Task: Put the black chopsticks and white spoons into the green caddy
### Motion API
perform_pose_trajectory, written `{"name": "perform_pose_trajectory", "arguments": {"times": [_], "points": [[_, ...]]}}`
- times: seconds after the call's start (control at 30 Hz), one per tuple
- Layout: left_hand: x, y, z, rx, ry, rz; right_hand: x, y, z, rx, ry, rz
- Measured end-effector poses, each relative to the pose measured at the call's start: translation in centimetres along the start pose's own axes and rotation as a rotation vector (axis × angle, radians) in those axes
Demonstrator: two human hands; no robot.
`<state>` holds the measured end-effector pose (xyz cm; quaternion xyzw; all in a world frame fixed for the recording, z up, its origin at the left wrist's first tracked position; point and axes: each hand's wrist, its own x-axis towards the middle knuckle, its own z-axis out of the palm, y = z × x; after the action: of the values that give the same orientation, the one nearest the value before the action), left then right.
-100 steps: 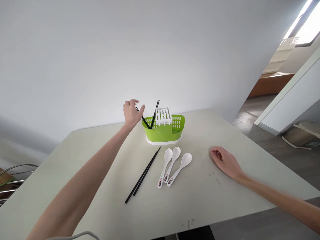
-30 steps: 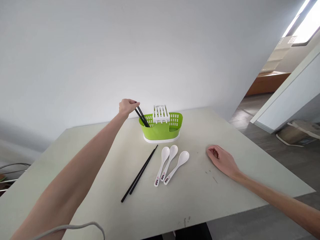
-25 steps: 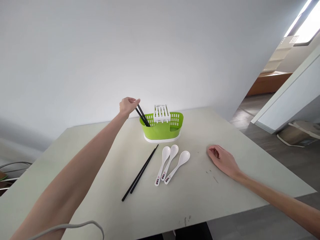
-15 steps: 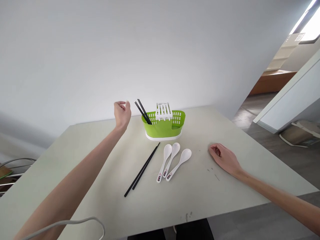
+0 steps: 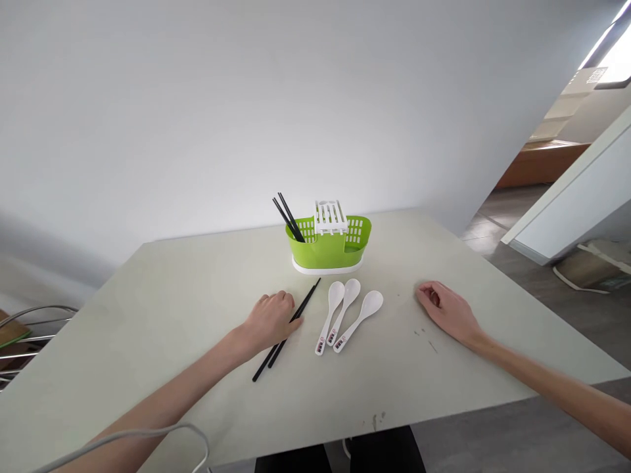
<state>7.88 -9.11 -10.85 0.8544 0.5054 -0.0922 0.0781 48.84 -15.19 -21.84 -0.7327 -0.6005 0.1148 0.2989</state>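
Observation:
On the table, my left hand [image 5: 273, 320] is over a pair of black chopsticks [image 5: 277, 354]. Its thumb stands apart from the bent fingers, with the chopsticks passing between them; whether it presses on them cannot be made out. My right hand [image 5: 447, 311] rests on the table at the right, fingers curled in and nothing visible in them. Three white spoons [image 5: 371, 303] lie between the hands, handles towards me. Behind them stands a green utensil basket [image 5: 328, 255] with a white base and white slotted rack. More black chopsticks [image 5: 290, 220] lean in its left compartment.
The pale table [image 5: 197, 282] meets a plain wall [image 5: 221, 118] at the back. A grey cable [image 5: 148, 432] crosses the lower left, over my left forearm. Metal bars of a rack [image 5: 37, 338] show beyond the table's left edge.
My left hand has come down from beside the basket's left end to the chopsticks on the table. The right hand stays where it was. The view has shifted slightly.

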Motion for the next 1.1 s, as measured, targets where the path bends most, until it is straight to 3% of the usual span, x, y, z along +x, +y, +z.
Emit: {"name": "perform_pose_trajectory", "arguments": {"times": [0.27, 0.5, 0.63, 0.8, 0.9, 1.0, 1.1], "points": [[-1.4, 0.7, -1.8, 0.425, -0.119, 0.012, 0.0, 0.1, 0.1, -0.011, 0.004, -0.004], [-1.9, -1.9, -1.6, 0.346, -0.052, -0.065, -0.1, -0.1, 0.1, -0.023, 0.016, -0.022], [-2.5, -3.6, -2.6, 0.018, 0.158, -0.137, -0.1, -0.3, 0.0, -0.025, 0.007, -0.01], [-4.7, -4.2, -6.2, -0.554, 0.328, -0.176, -0.6, -2.1, -1.1, 0.075, -0.041, 0.002], [-5.8, -3.6, -7.4, -0.886, 0.323, -0.236, -1.7, -5.6, -2.4, 0.177, -0.082, -0.055], [-6.1, -2.5, -6.9, -1.261, 0.308, -0.189, -3.6, -10.8, -3.5, 0.327, -0.212, -0.078], [-5.7, -1.1, -5.2, -1.571, 0.25, -0.168, -5.9, -16.0, -3.7, 0.653, -0.537, -0.074]]}}
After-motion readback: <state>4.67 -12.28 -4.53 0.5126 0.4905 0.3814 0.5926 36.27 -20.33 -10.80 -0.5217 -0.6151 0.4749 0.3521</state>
